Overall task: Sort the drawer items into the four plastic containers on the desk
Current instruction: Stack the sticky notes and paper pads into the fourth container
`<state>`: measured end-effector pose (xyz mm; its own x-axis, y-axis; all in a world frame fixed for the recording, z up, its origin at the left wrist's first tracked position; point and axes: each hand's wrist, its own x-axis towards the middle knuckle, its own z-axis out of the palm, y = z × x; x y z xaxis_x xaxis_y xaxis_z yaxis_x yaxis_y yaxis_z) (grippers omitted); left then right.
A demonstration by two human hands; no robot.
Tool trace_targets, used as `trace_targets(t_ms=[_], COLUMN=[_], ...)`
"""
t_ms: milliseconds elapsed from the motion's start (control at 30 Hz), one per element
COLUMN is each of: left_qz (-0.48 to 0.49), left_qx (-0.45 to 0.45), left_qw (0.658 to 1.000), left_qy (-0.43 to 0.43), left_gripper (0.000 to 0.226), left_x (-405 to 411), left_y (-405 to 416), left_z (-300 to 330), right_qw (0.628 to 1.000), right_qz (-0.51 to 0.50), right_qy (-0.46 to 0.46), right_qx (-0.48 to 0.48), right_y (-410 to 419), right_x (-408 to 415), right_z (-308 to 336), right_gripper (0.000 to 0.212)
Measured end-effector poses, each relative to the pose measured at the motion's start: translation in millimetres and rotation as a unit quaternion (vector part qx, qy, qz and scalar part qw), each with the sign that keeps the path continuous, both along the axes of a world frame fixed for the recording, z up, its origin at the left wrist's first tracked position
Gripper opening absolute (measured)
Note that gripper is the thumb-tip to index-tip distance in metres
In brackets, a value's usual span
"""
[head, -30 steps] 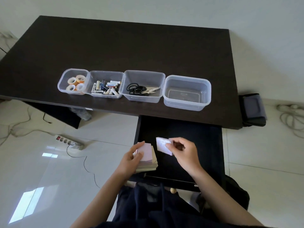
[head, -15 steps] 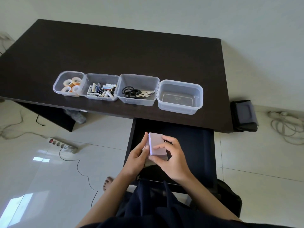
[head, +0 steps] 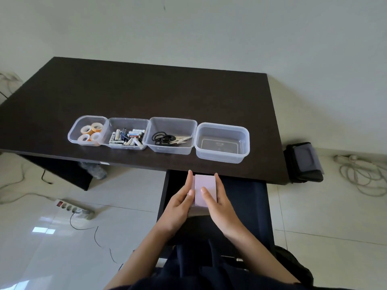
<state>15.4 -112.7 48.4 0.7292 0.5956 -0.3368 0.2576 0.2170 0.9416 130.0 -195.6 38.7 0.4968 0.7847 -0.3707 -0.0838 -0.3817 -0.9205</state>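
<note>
I press a stack of pale pink sticky notes (head: 204,182) between my left hand (head: 181,200) and my right hand (head: 215,200), above the open black drawer (head: 243,197). Four clear plastic containers stand in a row on the dark desk (head: 146,95). The leftmost container (head: 73,130) has tape rolls (head: 90,132). The second container (head: 129,121) has batteries (head: 126,137). Black-handled scissors (head: 165,138) lie in the third container (head: 173,122). The rightmost container (head: 222,128) has nothing in it.
A power strip (head: 73,207) with a black cord lies on the tiled floor at the left. A dark bag (head: 304,162) sits on the floor by the desk's right side, with coiled white cable (head: 362,174) beyond it. My dark clothing fills the bottom of the view.
My right hand brought a separate pad onto the stack in my left hand. Both hands now clamp the combined stack and have lifted it toward the desk edge.
</note>
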Motion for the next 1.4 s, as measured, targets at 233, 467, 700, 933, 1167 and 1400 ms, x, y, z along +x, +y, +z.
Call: trace_targets(t_ms=[233, 467, 700, 933, 1167, 1400], left_qz=[-0.059, -0.056, -0.054, -0.007, -0.022, -0.052], left_qx=[-0.049, -0.005, 0.005, 0.051, 0.275, 0.294], left_qw=[0.997, 0.998, 0.999, 0.998, 0.937, 0.925], left_qy=[-0.023, -0.009, -0.006, -0.026, 0.217, 0.235], left_gripper=[0.079, 0.080, 0.104, 0.047, 0.049, 0.057], left_x=[19, 43, 68, 102, 111, 116], left_y=[11, 19, 41, 84, 131, 148], left_z=[11, 37, 46, 62, 17, -1], right_qw=[0.999, 0.993, 0.998, 0.992, 0.987, 0.976], right_qz=[0.008, -0.086, -0.024, -0.083, -0.085, -0.031], right_qy=[-0.022, 0.072, 0.056, 0.068, 0.045, -0.002], right_qx=[0.033, 0.038, -0.036, -0.070, -0.126, -0.216], right_y=[12, 24, 50, 97, 134, 161], right_x=[12, 37, 72, 119, 144, 144], right_z=[18, 46, 73, 70, 32, 7], right_gripper=[0.079, 0.050, 0.045, 0.069, 0.078, 0.048])
